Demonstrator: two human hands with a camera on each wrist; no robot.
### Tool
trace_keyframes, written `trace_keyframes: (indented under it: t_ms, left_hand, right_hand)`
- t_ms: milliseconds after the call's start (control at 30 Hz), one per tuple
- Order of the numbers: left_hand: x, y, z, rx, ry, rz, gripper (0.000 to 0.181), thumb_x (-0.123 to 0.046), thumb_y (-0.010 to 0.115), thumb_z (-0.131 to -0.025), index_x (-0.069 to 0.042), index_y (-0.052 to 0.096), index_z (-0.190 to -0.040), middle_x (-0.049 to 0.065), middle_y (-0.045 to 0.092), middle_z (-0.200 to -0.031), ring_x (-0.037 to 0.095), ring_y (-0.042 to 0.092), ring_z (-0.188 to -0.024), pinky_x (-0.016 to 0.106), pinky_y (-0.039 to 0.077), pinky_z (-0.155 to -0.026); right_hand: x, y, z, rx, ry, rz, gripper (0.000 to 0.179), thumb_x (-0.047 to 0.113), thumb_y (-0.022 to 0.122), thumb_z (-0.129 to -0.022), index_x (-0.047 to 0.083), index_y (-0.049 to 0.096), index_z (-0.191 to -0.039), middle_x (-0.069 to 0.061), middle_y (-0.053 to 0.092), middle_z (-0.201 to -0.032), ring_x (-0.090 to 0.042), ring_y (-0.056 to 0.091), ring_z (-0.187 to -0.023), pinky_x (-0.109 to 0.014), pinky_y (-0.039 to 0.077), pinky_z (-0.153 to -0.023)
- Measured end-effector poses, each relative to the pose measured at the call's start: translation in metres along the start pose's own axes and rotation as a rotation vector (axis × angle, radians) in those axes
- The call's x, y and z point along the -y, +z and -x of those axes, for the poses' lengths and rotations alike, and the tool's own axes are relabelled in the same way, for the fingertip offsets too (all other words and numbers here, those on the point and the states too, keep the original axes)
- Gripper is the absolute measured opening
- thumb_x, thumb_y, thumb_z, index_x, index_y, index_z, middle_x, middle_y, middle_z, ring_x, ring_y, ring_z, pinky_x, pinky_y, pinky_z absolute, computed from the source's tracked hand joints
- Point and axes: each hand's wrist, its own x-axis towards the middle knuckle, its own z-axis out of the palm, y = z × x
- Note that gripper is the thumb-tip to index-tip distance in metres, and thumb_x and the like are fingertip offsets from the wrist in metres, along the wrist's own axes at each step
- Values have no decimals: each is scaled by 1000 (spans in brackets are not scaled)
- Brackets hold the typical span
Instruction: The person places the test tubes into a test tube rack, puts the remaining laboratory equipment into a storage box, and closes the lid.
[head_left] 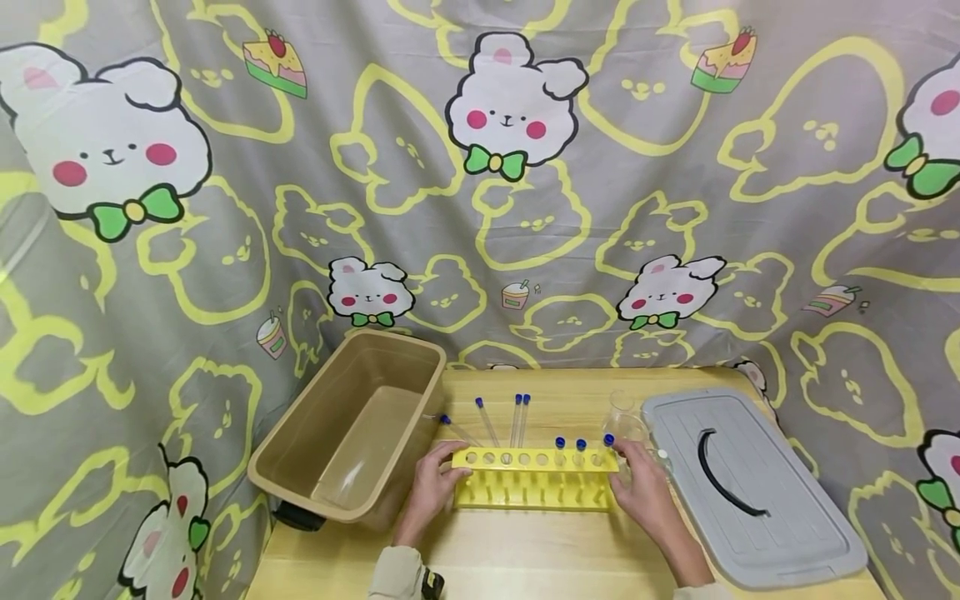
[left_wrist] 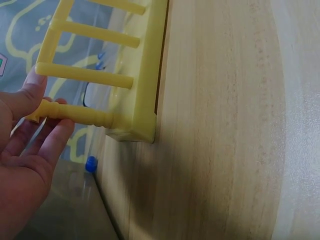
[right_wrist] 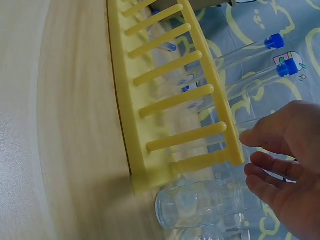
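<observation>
A yellow test tube rack (head_left: 534, 502) stands upright on the table in front of me. Blue-capped test tubes (right_wrist: 255, 77) stand in holes near its right end. My left hand (head_left: 432, 487) holds the rack's left end; in the left wrist view its thumb lies at the top plate and its fingers reach behind the end post (left_wrist: 82, 114). At the other end is my right hand (head_left: 640, 483), with its thumb at the top plate's edge and its fingers loosely bent beside it. Behind the rack, several capped test tubes (head_left: 487, 422) lie on the table.
A deep brown bin (head_left: 347, 417) stands to the left, close to my left hand. Clear glassware (right_wrist: 187, 205) is by the rack's right end. Further right lies a grey lid (head_left: 757, 483) with a black handle. A patterned curtain (head_left: 540, 225) hangs behind the table.
</observation>
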Motion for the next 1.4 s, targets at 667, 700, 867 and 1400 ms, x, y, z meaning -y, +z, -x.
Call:
trace_keyframes:
  t_ms: [667, 700, 867, 1400]
  left_hand:
    - [-6, 0, -2, 74, -106, 131, 43, 1, 79, -87, 4, 67, -128, 23, 62, -131, 45, 59, -119, 38, 57, -95]
    - [-6, -1, -4, 73, -127, 142, 43, -2, 78, -89, 4, 66, -130, 24, 61, -132, 46, 58, -120, 42, 55, -97]
    - [-11, -5, -18, 25, -183, 56, 39, -17, 64, -103, 8, 61, -134, 26, 64, -128, 44, 61, -117, 52, 52, -100]
    - [-30, -3, -66, 157, -504, -187, 56, -15, 60, -101, 19, 42, -141, 39, 49, -139, 52, 51, -126, 58, 45, -103]
  right_hand:
    - [-6, 9, -3, 49, 50, 9, 42, -16, 84, -65, -13, 70, -104, -26, 67, -113, -42, 69, -94, -52, 59, -82]
    - [-6, 10, -3, 49, 50, 10, 42, -16, 84, -64, -13, 70, -103, -26, 67, -113, -43, 68, -95, -52, 58, -83]
    - [-7, 11, -3, 66, 71, 11, 42, -16, 84, -66, -15, 69, -106, -27, 65, -114, -45, 67, -99, -54, 57, -86]
    - [-8, 9, -5, 90, 76, 11, 41, -20, 84, -64, -15, 70, -102, -24, 67, -111, -44, 67, -102, -51, 57, -88]
